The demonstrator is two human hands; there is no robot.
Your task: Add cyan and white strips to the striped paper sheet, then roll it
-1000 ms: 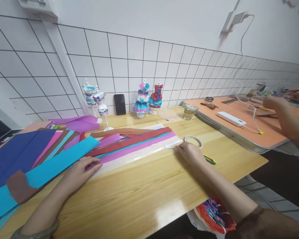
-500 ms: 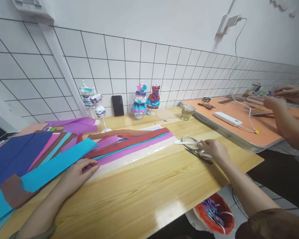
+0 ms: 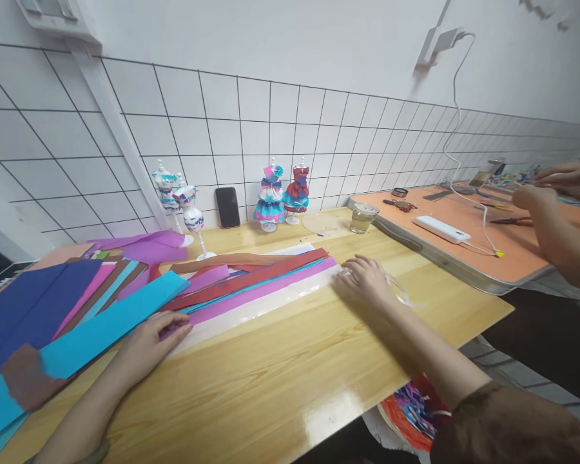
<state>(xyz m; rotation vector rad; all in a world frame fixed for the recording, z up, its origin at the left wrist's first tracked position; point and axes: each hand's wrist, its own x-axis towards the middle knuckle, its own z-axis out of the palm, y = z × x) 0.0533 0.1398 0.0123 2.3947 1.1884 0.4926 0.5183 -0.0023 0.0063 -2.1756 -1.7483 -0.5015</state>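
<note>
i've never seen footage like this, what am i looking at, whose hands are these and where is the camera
There is no machine here: a person works with bare hands, and all the pictures come from one camera worn on that person's head, looking forward and down.

The left hand rests at the near end of some long paper-like strips in purple, red, blue and white. The right hand is at their far end; whether its fingers grip anything is hidden.

On the wooden table are also a navy sheet, a phone leaning on the wall, small dress forms and a glass. At the right, another person's hands work above an orange table.
</note>
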